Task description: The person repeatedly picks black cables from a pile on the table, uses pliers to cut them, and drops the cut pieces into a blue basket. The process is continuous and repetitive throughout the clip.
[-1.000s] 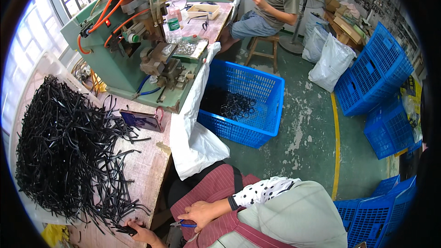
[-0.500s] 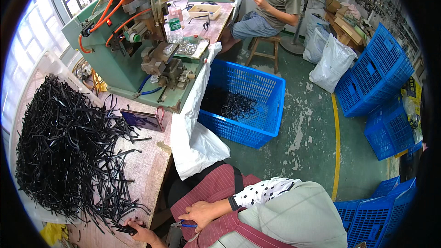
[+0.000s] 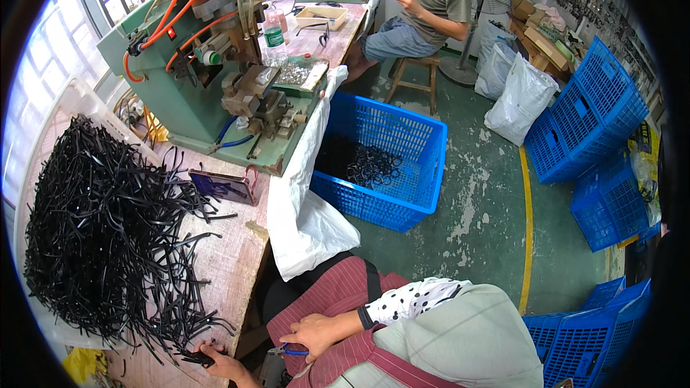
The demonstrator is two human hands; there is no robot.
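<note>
Both hands sit low at the near edge of the view. The left hand (image 3: 219, 361) is closed around one or two thin black plastic strips (image 3: 188, 354) at the foot of the big heap of black plastic strips (image 3: 108, 230), its fingers curled over them where the heap thins out on the worn wooden desk (image 3: 230, 251). The right hand (image 3: 316, 332) rests on the striped maroon apron (image 3: 338, 302) in the lap, fingers folded around small blue-handled pliers (image 3: 291, 350) — only the handle loops show, so the tool's tip cannot be judged.

To do this pick well, it seems best to draw a single strip from the loose fringe rather than from the tangled body of the heap, pulling along its length so neighbours do not drag off the desk edge. The pliers look ready to meet the strip in the lap — keeping them close there should shorten each cycle.

Beyond the hands, a purple phone-like slab (image 3: 223, 187) lies on the desk just past the heap. Behind it stands a green bench machine with orange hoses (image 3: 194, 65), a white plastic sheet (image 3: 305, 194) hanging from its front. A blue slatted plastic crate (image 3: 381, 162) on the green floor holds dark pieces. Farther off, another person on a wooden stool (image 3: 417, 75) works at a second desk.
</note>
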